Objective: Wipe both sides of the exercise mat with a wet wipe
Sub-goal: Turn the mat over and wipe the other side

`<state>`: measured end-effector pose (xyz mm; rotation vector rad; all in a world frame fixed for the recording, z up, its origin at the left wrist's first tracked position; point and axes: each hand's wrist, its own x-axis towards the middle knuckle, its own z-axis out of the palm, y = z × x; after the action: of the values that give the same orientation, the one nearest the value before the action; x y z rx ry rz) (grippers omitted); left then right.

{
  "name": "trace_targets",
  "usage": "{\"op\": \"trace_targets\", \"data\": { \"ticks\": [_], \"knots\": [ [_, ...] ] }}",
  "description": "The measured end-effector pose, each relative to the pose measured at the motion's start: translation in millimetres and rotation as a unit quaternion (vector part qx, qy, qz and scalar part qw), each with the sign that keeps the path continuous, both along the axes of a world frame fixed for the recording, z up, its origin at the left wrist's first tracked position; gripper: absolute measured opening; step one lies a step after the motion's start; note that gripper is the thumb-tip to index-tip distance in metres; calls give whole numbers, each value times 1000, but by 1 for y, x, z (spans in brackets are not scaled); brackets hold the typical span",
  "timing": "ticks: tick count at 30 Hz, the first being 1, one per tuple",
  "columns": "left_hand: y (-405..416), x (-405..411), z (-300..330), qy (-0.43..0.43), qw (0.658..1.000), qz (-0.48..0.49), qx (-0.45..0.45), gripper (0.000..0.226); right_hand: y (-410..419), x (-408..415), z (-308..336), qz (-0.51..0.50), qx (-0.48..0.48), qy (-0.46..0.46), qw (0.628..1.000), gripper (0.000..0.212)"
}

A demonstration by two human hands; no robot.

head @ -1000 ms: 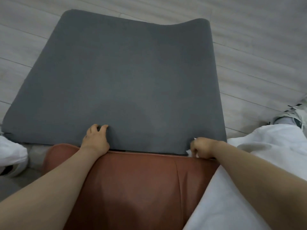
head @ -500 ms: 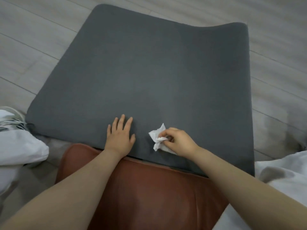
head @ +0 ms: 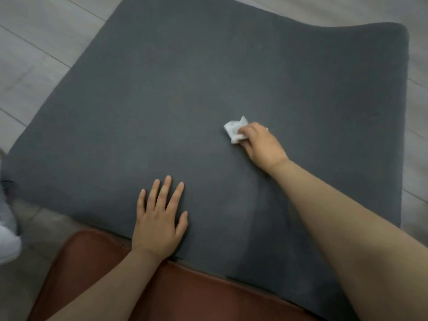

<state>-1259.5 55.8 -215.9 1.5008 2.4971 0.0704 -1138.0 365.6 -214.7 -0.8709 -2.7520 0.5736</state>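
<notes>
The dark grey exercise mat [head: 185, 93] lies spread on the floor, its near edge draped over a brown leather seat. My left hand [head: 159, 218] lies flat on the mat near that edge, fingers straight and spread. Farther out and to the right, my right hand [head: 261, 144] grips a crumpled white wet wipe [head: 235, 129] and holds it against the mat's surface. A faint darker streak runs on the mat below my right forearm.
The brown leather seat [head: 185, 295] fills the bottom of the view under the mat's near edge. Light grey wood-plank floor [head: 34, 47] surrounds the mat. A white shoe and fabric [head: 7, 232] sit at the left edge. The mat's far right corner [head: 393, 31] curls upward.
My right hand has carried the wipe from the mat's near edge outward and to the right. My left hand has flattened with spread fingers. The view has moved closer to the mat.
</notes>
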Motion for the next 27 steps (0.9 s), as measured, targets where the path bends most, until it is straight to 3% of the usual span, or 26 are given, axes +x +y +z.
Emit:
{"op": "trace_targets", "data": {
  "ticks": [1,3,4,5,7,9,11,13,14,16,19,20,22,23,24,26,27],
  "knots": [
    [0,0,-1,1,1000,-1,3,66,24,-5,-2,-122,4,11,992,18],
    [0,0,-2,4,1000,0,15,66,49,-14,-2,-367,-38,29,929,19],
    [0,0,-2,8,1000,2,21,66,45,-19,0,-409,-53,45,910,19],
    [-1,0,-3,10,1000,4,26,66,32,-23,0,-379,-44,69,922,19],
    [0,-1,-3,10,999,3,38,65,-31,-11,0,-171,-49,104,979,19],
    [1,-1,-3,10,999,6,47,65,-117,32,12,106,-90,43,989,19],
    [2,0,-2,11,999,14,52,64,-172,80,27,377,-126,-45,917,22],
    [2,1,-2,14,998,14,53,63,-171,99,27,509,-87,-78,853,22],
    [2,1,-2,16,998,13,54,63,-148,93,21,505,-60,-56,859,23],
    [2,0,-2,21,998,14,54,63,-85,61,7,395,-13,-4,919,27],
    [2,1,-1,18,998,13,60,63,35,33,-3,45,47,20,998,24],
    [2,0,-2,18,998,12,62,63,67,37,-2,-116,48,29,992,24],
    [2,0,-2,18,998,12,64,63,91,42,1,-379,1,32,925,25],
    [1,-1,-2,18,998,12,65,63,83,38,2,-407,-9,33,913,24],
    [1,-1,-2,18,998,11,66,63,67,35,1,-363,-5,37,931,22],
    [1,-1,-2,18,998,10,67,63,6,45,2,-138,-27,35,989,20],
    [1,0,-2,18,998,10,67,63,-32,61,6,7,-41,8,999,21]
  ]
}}
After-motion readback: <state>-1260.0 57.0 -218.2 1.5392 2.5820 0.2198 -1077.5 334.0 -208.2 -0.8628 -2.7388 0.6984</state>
